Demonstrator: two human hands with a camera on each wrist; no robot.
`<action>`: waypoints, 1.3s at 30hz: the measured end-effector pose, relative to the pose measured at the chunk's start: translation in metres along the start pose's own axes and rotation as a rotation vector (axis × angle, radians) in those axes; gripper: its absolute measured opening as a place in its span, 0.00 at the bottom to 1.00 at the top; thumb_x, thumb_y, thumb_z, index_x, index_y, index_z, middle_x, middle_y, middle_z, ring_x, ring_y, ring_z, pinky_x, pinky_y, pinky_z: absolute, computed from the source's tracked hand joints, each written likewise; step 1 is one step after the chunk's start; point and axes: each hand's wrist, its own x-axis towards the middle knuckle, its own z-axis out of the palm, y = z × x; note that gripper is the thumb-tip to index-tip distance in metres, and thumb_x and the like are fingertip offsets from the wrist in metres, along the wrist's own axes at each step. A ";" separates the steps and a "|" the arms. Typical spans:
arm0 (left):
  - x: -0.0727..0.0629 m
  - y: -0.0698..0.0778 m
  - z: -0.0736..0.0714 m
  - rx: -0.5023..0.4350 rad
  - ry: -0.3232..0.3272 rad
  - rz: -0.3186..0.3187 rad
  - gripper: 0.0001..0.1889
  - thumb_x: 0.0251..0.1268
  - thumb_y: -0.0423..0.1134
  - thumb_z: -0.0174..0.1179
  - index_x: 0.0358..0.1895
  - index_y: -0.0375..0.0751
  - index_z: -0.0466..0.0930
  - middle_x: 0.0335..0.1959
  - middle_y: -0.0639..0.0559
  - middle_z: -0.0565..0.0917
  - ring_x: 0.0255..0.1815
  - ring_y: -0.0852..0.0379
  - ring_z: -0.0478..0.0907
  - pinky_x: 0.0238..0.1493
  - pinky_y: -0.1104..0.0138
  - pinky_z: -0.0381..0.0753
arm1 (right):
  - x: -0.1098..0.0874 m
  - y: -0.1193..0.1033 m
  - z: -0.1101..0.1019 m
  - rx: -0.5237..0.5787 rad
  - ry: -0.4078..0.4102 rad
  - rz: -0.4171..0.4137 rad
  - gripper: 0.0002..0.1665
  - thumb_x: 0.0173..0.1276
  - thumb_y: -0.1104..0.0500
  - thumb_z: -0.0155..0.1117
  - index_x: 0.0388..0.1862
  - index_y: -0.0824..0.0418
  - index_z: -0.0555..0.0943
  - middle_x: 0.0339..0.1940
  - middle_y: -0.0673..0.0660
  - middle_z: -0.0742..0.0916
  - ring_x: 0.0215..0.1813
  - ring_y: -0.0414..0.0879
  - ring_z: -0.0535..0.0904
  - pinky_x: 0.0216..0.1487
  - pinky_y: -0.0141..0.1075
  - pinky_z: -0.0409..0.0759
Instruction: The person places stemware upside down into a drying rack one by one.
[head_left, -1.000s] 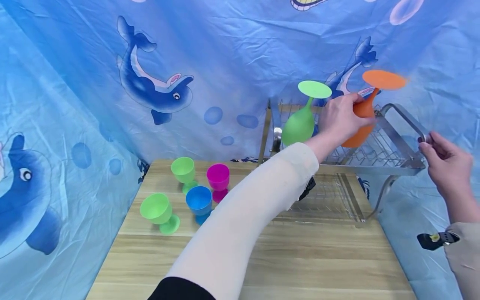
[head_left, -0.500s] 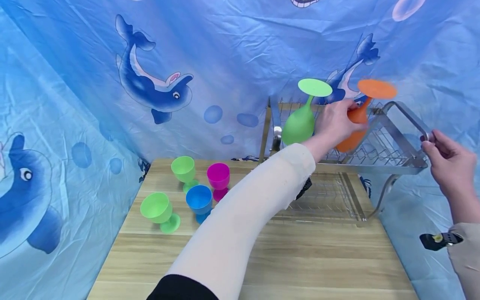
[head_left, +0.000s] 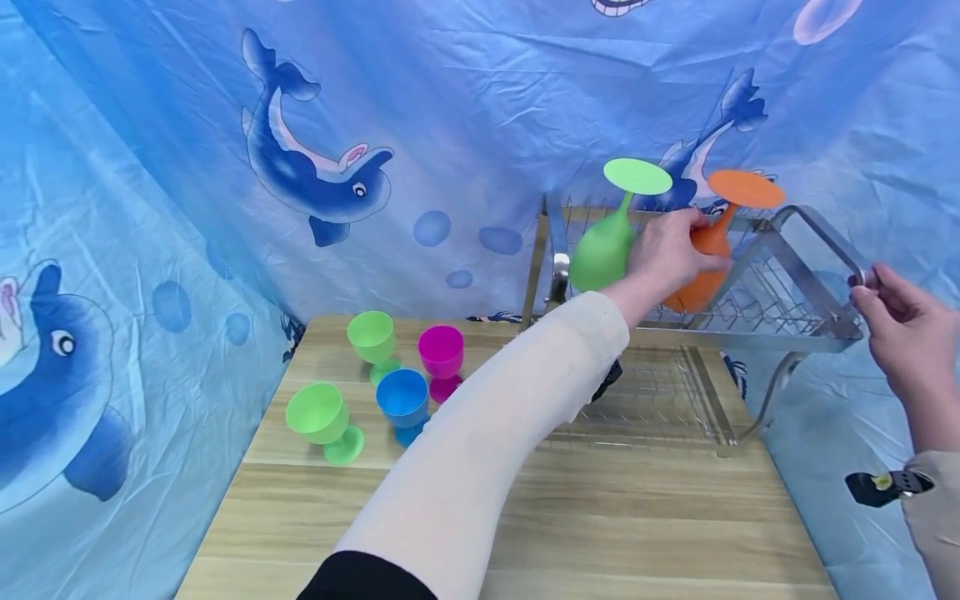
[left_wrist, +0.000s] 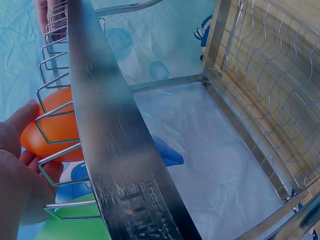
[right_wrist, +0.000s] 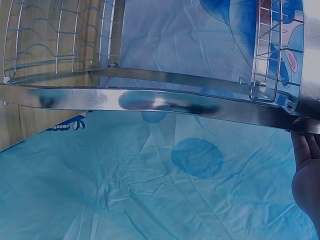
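In the head view my left hand [head_left: 663,254] grips the bowl of an upside-down orange goblet [head_left: 746,189] over the upper tier of the metal dish rack [head_left: 742,340]. Its foot points up, and it leans slightly to the right. Just left of the hand, a tall green goblet [head_left: 603,250] stands inverted on the same tier. From the left wrist, fingers curl round the orange bowl [left_wrist: 52,130] behind the rack wires; whether it rests on them I cannot tell. My right hand [head_left: 911,329] pinches the rack's curved end rail [head_left: 828,242].
Left on the wooden table [head_left: 645,517] stand two short green cups [head_left: 317,412], a magenta cup [head_left: 441,352] and a blue cup [head_left: 402,398]. The rack's lower wire tier [head_left: 652,400] lies under the left forearm. A blue dolphin curtain [head_left: 480,125] hangs behind and on both sides.
The left hand has lowered the orange goblet and shifted it a little left, closer to the green one. The right hand keeps its hold on the rail. The view has shifted slightly.
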 end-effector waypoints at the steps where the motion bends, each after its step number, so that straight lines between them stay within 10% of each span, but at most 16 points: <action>1: 0.000 0.000 0.000 -0.003 -0.003 -0.005 0.28 0.56 0.58 0.82 0.61 0.67 0.85 0.50 0.73 0.86 0.44 0.72 0.79 0.41 0.80 0.78 | 0.000 0.000 0.000 0.005 -0.004 0.002 0.31 0.86 0.51 0.54 0.84 0.50 0.67 0.48 0.26 0.78 0.48 0.20 0.73 0.53 0.09 0.70; 9: -0.009 -0.002 -0.007 -0.027 -0.008 -0.020 0.34 0.54 0.60 0.82 0.66 0.68 0.82 0.51 0.73 0.86 0.44 0.73 0.79 0.38 0.79 0.77 | -0.002 -0.001 -0.002 -0.019 -0.024 0.050 0.33 0.87 0.48 0.51 0.87 0.44 0.60 0.57 0.29 0.78 0.52 0.20 0.71 0.60 0.10 0.68; 14: -0.023 -0.001 -0.018 -0.018 -0.039 0.077 0.34 0.56 0.61 0.81 0.67 0.66 0.81 0.49 0.73 0.84 0.44 0.74 0.77 0.38 0.80 0.75 | -0.004 0.002 -0.002 0.033 -0.028 0.032 0.33 0.88 0.52 0.50 0.87 0.48 0.61 0.48 0.25 0.75 0.50 0.19 0.71 0.62 0.11 0.66; 23: -0.065 -0.012 -0.071 0.072 -0.191 0.231 0.41 0.56 0.65 0.79 0.75 0.69 0.75 0.65 0.75 0.81 0.58 0.77 0.75 0.44 0.82 0.75 | 0.000 0.004 0.002 0.095 0.004 -0.017 0.31 0.87 0.57 0.53 0.85 0.54 0.66 0.46 0.26 0.78 0.49 0.20 0.73 0.57 0.09 0.69; 30: -0.095 -0.071 -0.129 0.050 -0.262 0.352 0.41 0.59 0.58 0.80 0.75 0.54 0.77 0.73 0.64 0.80 0.73 0.68 0.74 0.71 0.75 0.71 | -0.007 0.003 0.002 0.068 0.044 -0.048 0.33 0.87 0.61 0.51 0.87 0.56 0.61 0.81 0.46 0.74 0.79 0.31 0.67 0.74 0.16 0.57; 39: -0.129 -0.184 -0.180 0.077 -0.211 0.252 0.41 0.57 0.55 0.82 0.74 0.48 0.79 0.72 0.53 0.81 0.71 0.50 0.79 0.70 0.58 0.80 | -0.046 -0.018 -0.001 -0.058 -0.011 -0.131 0.36 0.89 0.57 0.48 0.89 0.48 0.53 0.90 0.48 0.58 0.88 0.38 0.49 0.85 0.29 0.42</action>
